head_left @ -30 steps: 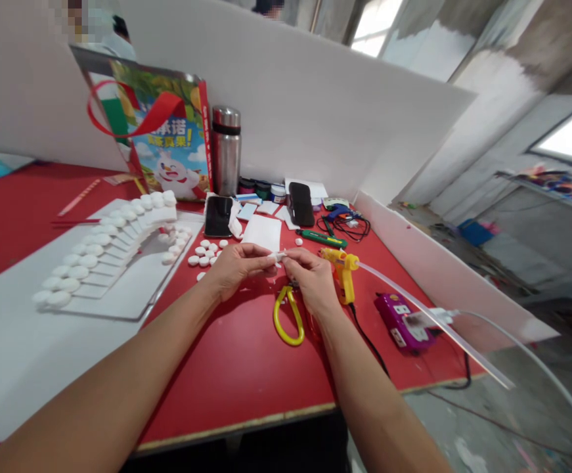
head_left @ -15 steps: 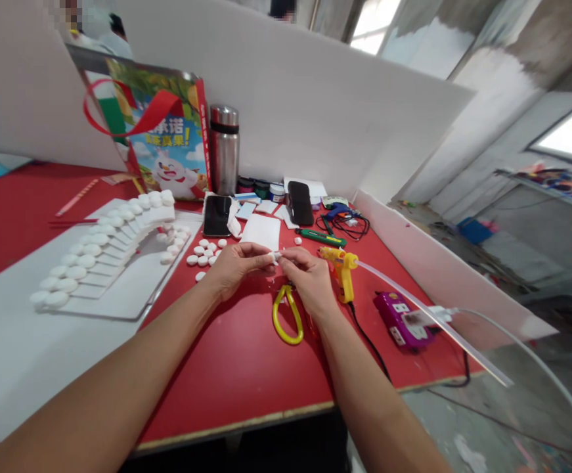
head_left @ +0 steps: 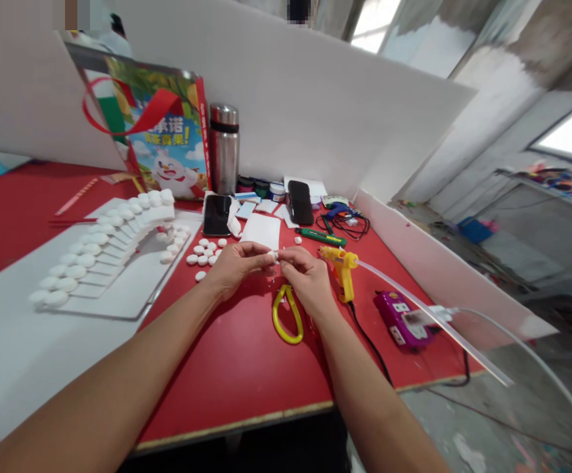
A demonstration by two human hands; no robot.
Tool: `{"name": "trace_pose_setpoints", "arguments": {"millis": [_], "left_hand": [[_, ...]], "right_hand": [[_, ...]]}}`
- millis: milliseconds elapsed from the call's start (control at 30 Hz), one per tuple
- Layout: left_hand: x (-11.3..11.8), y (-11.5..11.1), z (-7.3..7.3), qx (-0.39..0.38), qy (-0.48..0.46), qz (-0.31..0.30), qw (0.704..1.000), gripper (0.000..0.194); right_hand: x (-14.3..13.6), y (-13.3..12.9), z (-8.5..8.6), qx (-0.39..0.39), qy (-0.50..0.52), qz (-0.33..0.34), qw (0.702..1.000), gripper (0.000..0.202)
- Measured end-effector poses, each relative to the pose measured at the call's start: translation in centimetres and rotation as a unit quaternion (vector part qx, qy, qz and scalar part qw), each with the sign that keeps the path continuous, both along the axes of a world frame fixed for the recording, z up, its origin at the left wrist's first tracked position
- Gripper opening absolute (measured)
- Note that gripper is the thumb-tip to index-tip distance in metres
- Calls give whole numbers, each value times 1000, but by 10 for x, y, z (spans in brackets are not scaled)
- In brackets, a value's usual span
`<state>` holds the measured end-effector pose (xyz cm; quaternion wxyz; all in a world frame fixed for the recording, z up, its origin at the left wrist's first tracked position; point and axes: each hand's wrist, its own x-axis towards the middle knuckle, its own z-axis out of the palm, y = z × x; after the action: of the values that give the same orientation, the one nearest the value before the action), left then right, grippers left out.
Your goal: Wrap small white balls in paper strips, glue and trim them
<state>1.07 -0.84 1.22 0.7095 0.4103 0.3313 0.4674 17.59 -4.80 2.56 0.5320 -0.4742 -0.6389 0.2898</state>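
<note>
Between my fingertips, over the middle of the red table, is a small white piece (head_left: 273, 257), partly covered; its exact kind is too small to tell. My left hand (head_left: 239, 266) pinches it from the left. From the right, my right hand (head_left: 308, 272) holds it with thumb and fingers closed. Just below the hands lie yellow-handled scissors (head_left: 288, 318), their blades hidden. Several round white discs (head_left: 203, 251) are scattered beside my left hand. A yellow glue gun (head_left: 342, 269) with a long clear glue stick (head_left: 433, 318) lies right of my right hand.
A curved white stepped model (head_left: 113, 253) edged with discs stands on a white board at left. A gift bag (head_left: 167, 144), a steel flask (head_left: 225, 151), two phones (head_left: 217, 215) and a green cutter (head_left: 321, 236) lie farther back. A purple power strip (head_left: 404, 320) sits at right.
The white piece has turned slightly between my fingertips, and its projecting bit shows less. Both hands stay almost in the same place.
</note>
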Motion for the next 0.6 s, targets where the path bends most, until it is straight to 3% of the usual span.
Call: {"name": "trace_pose_setpoints", "arguments": {"millis": [200,600], "left_hand": [[-1,-3,3,-2,27,-2,1000,41],[1,-6,10,71,86,24,994,43]], "right_hand": [[-1,-2,1,19,-26,-5,999,20],[-1,-3,-5,81,-94,-15,992,23]]}}
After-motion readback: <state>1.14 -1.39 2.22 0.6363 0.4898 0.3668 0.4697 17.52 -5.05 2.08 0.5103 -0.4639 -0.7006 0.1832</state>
